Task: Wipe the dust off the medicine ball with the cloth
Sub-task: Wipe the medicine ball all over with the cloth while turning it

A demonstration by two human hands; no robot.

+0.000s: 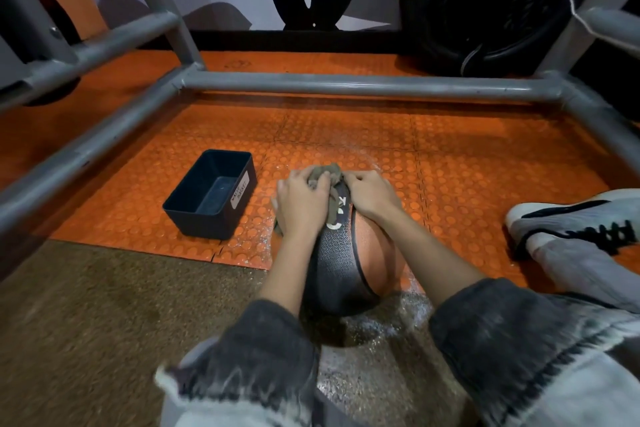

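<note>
**Cloth held on the medicine ball**

Both hands, left [300, 199] and right [372, 193], clench a grey-brown cloth [325, 175] atop the black-and-orange medicine ball [349, 260] on the floor; its white lettering is partly covered. Beside it, a dark bin [211, 194] labelled "WASTE BASKET".

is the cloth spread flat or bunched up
Bunched up: the cloth sits crumpled on the medicine ball, pinched between the left hand and right hand.

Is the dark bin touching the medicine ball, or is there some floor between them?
Apart. The head view shows a strip of orange floor mat between the bin and the ball.
</note>
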